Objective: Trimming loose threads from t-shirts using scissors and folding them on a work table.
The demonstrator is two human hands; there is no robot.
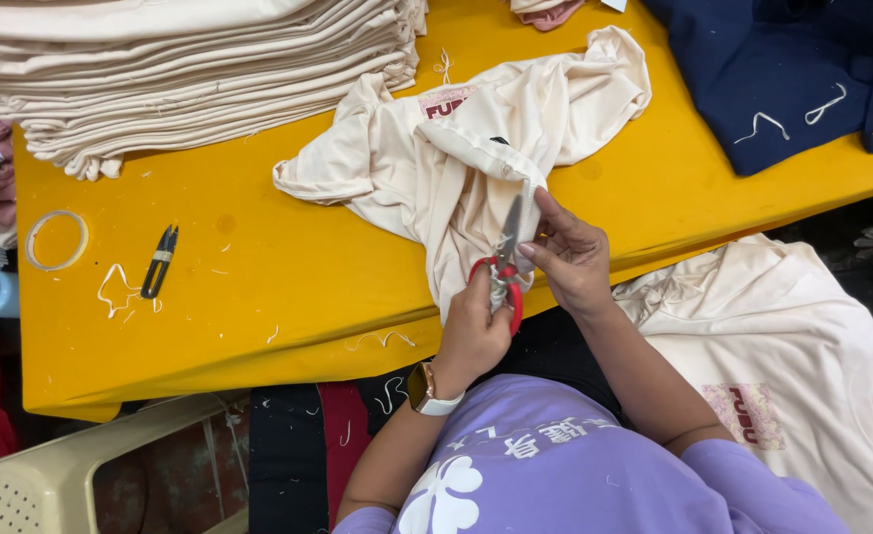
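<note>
Gripping red-handled scissors, the left hand points their blades up and away, along the garment's hanging fold. The right hand pinches a strip of the cream shirt just beside the blades, at the yellow table's near edge. 1 black thread snip lies well apart, leftward; folded stack at the far-left corner.

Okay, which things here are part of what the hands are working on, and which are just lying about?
In use: left hand, red-handled scissors, right hand, crumpled cream cotton shirt.

Lying about: small black thread snips, clear tape ring, stack of folded cream garments, navy blue garment.
</note>
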